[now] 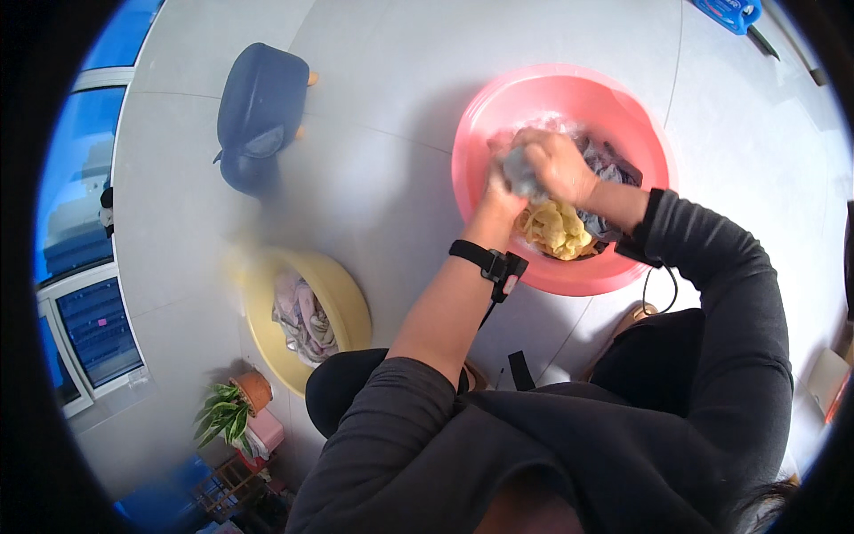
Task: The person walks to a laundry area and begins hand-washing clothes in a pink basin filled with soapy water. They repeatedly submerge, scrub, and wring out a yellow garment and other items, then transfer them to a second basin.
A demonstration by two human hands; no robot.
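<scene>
Over a round pink plastic basin point(567, 284), my left hand point(502, 190) and my right hand point(557, 163) are close together, both gripping a bunched grey-blue wet cloth point(524, 175). The hands are somewhat blurred. Just below them in the basin lies a crumpled yellow cloth point(557, 230). Dark grey cloths point(610, 163) are heaped at the basin's right side, partly behind my right wrist. Suds and water show at the far side of the basin.
A yellow tub point(357, 307) with crumpled light-coloured cloths point(303, 320) stands at my left. Beyond it is a dark blue stool point(263, 100). A potted plant point(227, 414) sits at lower left, and a blue plastic bottle point(730, 13) lies at the upper right.
</scene>
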